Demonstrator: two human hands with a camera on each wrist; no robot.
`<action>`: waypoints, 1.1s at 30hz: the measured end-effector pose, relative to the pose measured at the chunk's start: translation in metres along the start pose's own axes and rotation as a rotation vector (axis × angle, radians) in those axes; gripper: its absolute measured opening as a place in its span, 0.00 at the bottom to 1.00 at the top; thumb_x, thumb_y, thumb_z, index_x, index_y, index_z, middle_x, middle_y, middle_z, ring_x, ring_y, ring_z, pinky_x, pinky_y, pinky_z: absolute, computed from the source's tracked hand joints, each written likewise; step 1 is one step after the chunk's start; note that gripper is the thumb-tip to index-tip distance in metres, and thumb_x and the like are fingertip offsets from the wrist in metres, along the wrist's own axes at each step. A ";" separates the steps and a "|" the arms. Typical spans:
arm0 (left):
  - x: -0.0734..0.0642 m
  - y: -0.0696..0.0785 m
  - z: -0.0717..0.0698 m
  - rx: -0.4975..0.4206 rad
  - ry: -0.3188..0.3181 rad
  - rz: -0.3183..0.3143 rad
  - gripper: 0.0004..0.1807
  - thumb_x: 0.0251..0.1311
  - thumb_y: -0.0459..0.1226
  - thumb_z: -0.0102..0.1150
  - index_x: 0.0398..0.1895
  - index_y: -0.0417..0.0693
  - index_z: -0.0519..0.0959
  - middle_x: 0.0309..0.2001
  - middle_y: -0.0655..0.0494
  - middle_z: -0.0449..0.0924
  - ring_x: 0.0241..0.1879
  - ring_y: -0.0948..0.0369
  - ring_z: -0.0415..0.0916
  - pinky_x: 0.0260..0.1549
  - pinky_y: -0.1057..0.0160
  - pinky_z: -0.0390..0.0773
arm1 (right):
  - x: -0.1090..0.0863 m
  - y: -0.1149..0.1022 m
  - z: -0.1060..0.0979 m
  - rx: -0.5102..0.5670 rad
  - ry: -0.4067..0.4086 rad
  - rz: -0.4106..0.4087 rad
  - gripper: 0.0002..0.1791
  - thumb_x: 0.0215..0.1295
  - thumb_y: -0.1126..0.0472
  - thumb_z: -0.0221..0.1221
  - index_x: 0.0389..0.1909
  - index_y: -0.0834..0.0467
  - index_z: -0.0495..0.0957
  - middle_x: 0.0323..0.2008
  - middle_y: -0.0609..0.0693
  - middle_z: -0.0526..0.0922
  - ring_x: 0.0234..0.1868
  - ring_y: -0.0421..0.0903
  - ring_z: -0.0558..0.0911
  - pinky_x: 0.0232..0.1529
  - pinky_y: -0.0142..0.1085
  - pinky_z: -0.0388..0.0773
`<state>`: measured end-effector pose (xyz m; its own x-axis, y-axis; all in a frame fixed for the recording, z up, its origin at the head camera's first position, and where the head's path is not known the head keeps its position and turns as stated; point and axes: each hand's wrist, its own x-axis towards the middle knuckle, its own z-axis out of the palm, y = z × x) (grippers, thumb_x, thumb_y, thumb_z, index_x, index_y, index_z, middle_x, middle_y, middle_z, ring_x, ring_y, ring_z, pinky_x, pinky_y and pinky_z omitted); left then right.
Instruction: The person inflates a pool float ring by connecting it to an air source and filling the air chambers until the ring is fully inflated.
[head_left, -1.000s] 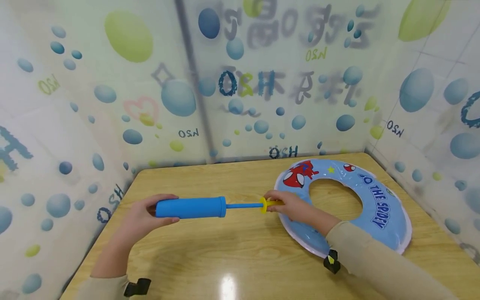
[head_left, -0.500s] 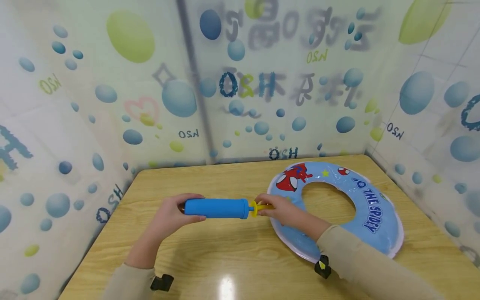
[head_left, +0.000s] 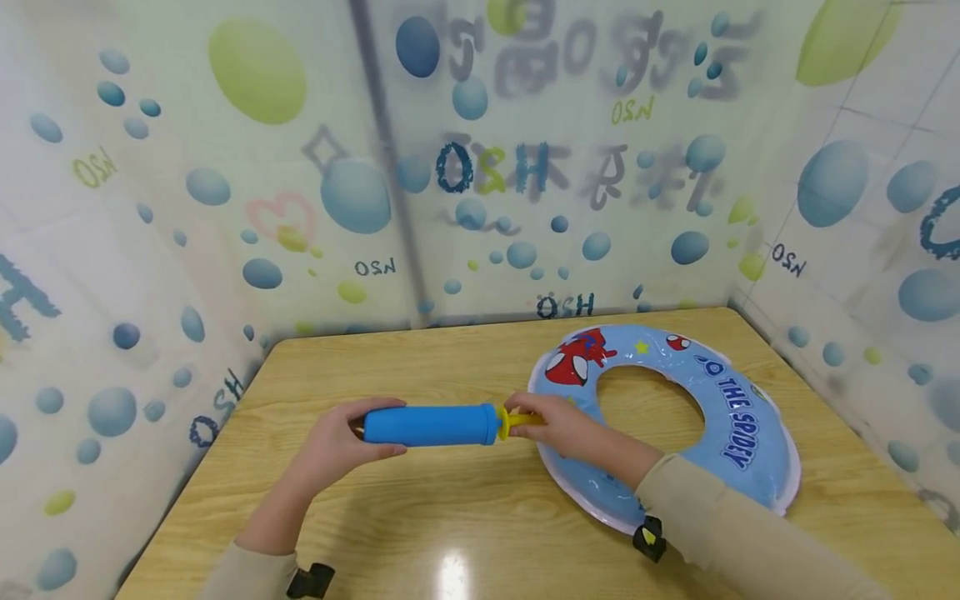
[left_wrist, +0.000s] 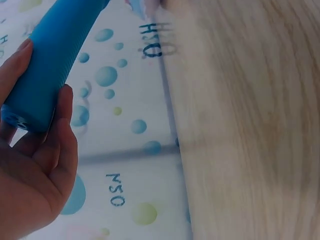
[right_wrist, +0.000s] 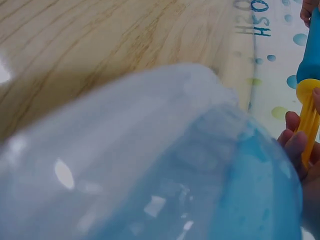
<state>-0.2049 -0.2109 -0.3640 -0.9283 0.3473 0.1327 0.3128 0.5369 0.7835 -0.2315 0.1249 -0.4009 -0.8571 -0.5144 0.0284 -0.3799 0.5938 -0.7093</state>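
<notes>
A blue pump [head_left: 431,425] lies level above the table [head_left: 420,517], held between both hands near the middle of the head view. The left hand [head_left: 333,442] grips the barrel's closed end at 9 o'clock; in the left wrist view the thumb and fingers [left_wrist: 60,130] curl round the blue tube [left_wrist: 50,65] near its base, a firm wrap and not a pinch. The right hand [head_left: 562,427] holds the yellow handle [head_left: 517,418] at the barrel's 3 o'clock end, fingers closed about it. The right wrist view shows fingertips [right_wrist: 295,142] curled round the ribbed yellow grip [right_wrist: 307,120], with the handle's disc close against the blue barrel (the rod between them is not to be seen, so the plunger sits pushed in).

The swim ring [head_left: 735,417] lies flat on the table at 3 o'clock from the pump, blue with a white rim, a red spider-mask figure at its 11 o'clock and dark lettering along its right side. The right hand and wrist lie over the ring's near-left edge; whether they rest on it I cannot tell. In the right wrist view the ring's plastic [right_wrist: 165,170] fills most of the frame, puffed and glossy.

Behind the table, from 9 through 12 to 3 o'clock, hangs a curtain [head_left: 525,167] printed with blue and green bubbles. Beige sleeves [head_left: 720,533] cover both forearms.
</notes>
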 end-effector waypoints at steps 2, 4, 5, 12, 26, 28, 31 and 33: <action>-0.003 0.001 -0.007 -0.007 0.003 -0.006 0.30 0.51 0.43 0.74 0.58 0.47 0.79 0.57 0.40 0.74 0.43 0.52 0.79 0.36 0.58 0.80 | -0.001 0.001 -0.002 0.018 -0.009 0.028 0.16 0.67 0.57 0.62 0.54 0.46 0.75 0.41 0.46 0.79 0.31 0.45 0.76 0.31 0.35 0.77; -0.006 0.001 -0.015 -0.017 0.006 -0.007 0.30 0.52 0.42 0.74 0.59 0.45 0.78 0.57 0.38 0.74 0.43 0.51 0.79 0.36 0.58 0.80 | -0.003 0.001 -0.005 0.044 -0.017 0.048 0.16 0.67 0.57 0.61 0.55 0.46 0.75 0.41 0.47 0.79 0.22 0.45 0.73 0.24 0.34 0.75; -0.007 0.001 -0.019 -0.013 0.006 -0.010 0.30 0.52 0.42 0.74 0.59 0.45 0.78 0.58 0.38 0.73 0.43 0.51 0.79 0.36 0.58 0.80 | -0.004 0.002 -0.006 0.051 -0.017 0.052 0.16 0.67 0.57 0.62 0.55 0.46 0.75 0.41 0.47 0.79 0.18 0.45 0.71 0.22 0.34 0.74; -0.017 -0.004 -0.044 0.028 0.017 -0.015 0.30 0.53 0.41 0.73 0.60 0.45 0.77 0.58 0.36 0.72 0.43 0.51 0.79 0.35 0.59 0.81 | -0.009 0.012 -0.013 0.105 -0.033 0.055 0.16 0.68 0.57 0.61 0.55 0.47 0.74 0.41 0.49 0.78 0.10 0.45 0.64 0.16 0.34 0.70; -0.034 -0.025 -0.070 0.022 0.026 -0.024 0.31 0.56 0.38 0.71 0.62 0.40 0.74 0.59 0.36 0.72 0.44 0.49 0.79 0.35 0.60 0.81 | -0.016 0.027 -0.024 0.107 -0.042 0.069 0.16 0.69 0.56 0.60 0.56 0.49 0.75 0.41 0.49 0.79 0.10 0.44 0.64 0.16 0.34 0.70; -0.034 -0.023 -0.069 0.043 0.033 -0.055 0.32 0.55 0.41 0.71 0.63 0.42 0.74 0.59 0.37 0.72 0.44 0.49 0.78 0.35 0.60 0.81 | -0.015 0.026 -0.024 0.102 -0.048 0.068 0.16 0.69 0.56 0.60 0.56 0.49 0.74 0.41 0.49 0.79 0.11 0.44 0.65 0.16 0.34 0.70; -0.028 -0.017 -0.062 0.058 0.050 -0.085 0.33 0.55 0.45 0.71 0.64 0.46 0.74 0.61 0.37 0.71 0.46 0.48 0.78 0.37 0.58 0.80 | -0.011 0.023 -0.023 0.099 -0.025 0.075 0.16 0.69 0.56 0.60 0.56 0.49 0.74 0.42 0.51 0.79 0.16 0.47 0.70 0.18 0.35 0.70; -0.022 -0.013 -0.055 0.062 0.061 -0.087 0.33 0.54 0.47 0.72 0.63 0.48 0.75 0.61 0.38 0.71 0.47 0.48 0.78 0.38 0.57 0.80 | -0.008 0.021 -0.022 0.103 -0.006 0.071 0.16 0.69 0.57 0.60 0.55 0.51 0.75 0.44 0.52 0.80 0.24 0.48 0.75 0.25 0.36 0.74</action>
<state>-0.1992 -0.2681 -0.3440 -0.9624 0.2511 0.1034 0.2403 0.6100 0.7551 -0.2399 0.1550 -0.4007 -0.8782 -0.4775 -0.0288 -0.2803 0.5625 -0.7779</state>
